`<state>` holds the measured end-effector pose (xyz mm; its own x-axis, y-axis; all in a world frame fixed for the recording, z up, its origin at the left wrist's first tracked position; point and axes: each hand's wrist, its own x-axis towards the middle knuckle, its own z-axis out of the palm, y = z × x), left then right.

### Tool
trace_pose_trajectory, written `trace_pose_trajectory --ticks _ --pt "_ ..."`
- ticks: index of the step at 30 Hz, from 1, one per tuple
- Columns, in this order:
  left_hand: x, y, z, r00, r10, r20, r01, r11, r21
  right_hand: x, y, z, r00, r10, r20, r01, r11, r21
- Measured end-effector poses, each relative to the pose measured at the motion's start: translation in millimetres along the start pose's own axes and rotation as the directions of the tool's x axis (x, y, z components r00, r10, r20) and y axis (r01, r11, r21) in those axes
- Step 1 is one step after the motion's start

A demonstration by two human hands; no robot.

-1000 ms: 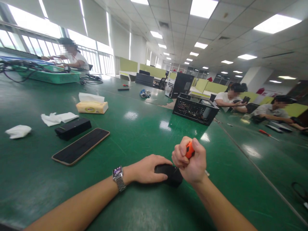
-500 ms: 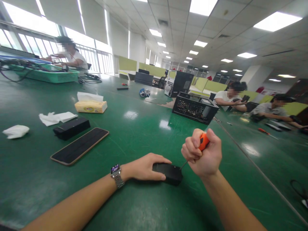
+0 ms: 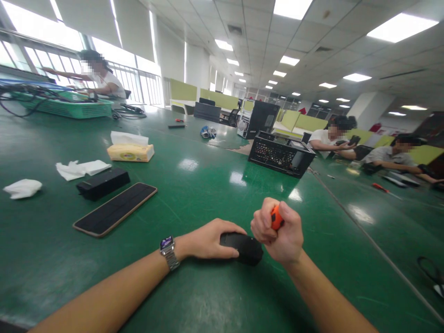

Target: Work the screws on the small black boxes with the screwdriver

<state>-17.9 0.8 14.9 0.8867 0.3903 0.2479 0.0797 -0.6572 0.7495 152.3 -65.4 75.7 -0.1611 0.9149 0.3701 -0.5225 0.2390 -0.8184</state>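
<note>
My left hand (image 3: 208,240) lies curled over a small black device (image 3: 246,247) on the green table (image 3: 215,185), holding it down. My right hand (image 3: 277,236) is a fist around the orange handle of a screwdriver (image 3: 276,217), held upright right over the device's right end; the shaft is hidden behind my fingers. A watch (image 3: 168,252) sits on my left wrist.
To the left lie a phone (image 3: 116,208), a black box (image 3: 103,183), white tissues (image 3: 81,169), a crumpled tissue (image 3: 22,188) and a tissue box (image 3: 130,150). A black computer case (image 3: 280,155) stands ahead. People sit at the far left and right; a green basket (image 3: 64,107) holds cables.
My right hand, which had swung up and to the right with the screwdriver tilted, has come back down and left, close over the black device. My left hand has stayed on the device.
</note>
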Motion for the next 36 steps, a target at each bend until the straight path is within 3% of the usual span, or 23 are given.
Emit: trace_pose_trajectory --ticks 6,13,22,30,36 --pt "-0.8 -3.7 1.6 1.000 -0.029 -0.001 0.029 1.000 -0.008 6.3 -9.4 3.3 0.996 0.000 -0.091 0.011 0.992 0.129" --pt "-0.6 -7.6 3.6 1.000 -0.026 -0.012 0.025 0.997 -0.072 8.2 -7.2 28.1 0.998 -0.062 -0.002 0.062 0.992 0.111" --pt "0.0 -8.3 2.8 1.000 -0.016 -0.010 0.015 0.992 -0.126 9.2 15.2 24.7 1.000 -0.025 -0.006 0.025 0.999 0.040" --pt "-0.8 -12.9 5.1 1.000 -0.025 -0.007 0.024 0.989 -0.147 7.3 20.4 32.2 0.999 -0.023 0.032 0.023 1.000 -0.017" --pt "-3.8 -12.4 -4.6 0.996 -0.083 0.043 0.088 0.988 -0.126 11.4 14.0 19.8 1.000 -0.011 -0.016 0.012 0.998 0.063"
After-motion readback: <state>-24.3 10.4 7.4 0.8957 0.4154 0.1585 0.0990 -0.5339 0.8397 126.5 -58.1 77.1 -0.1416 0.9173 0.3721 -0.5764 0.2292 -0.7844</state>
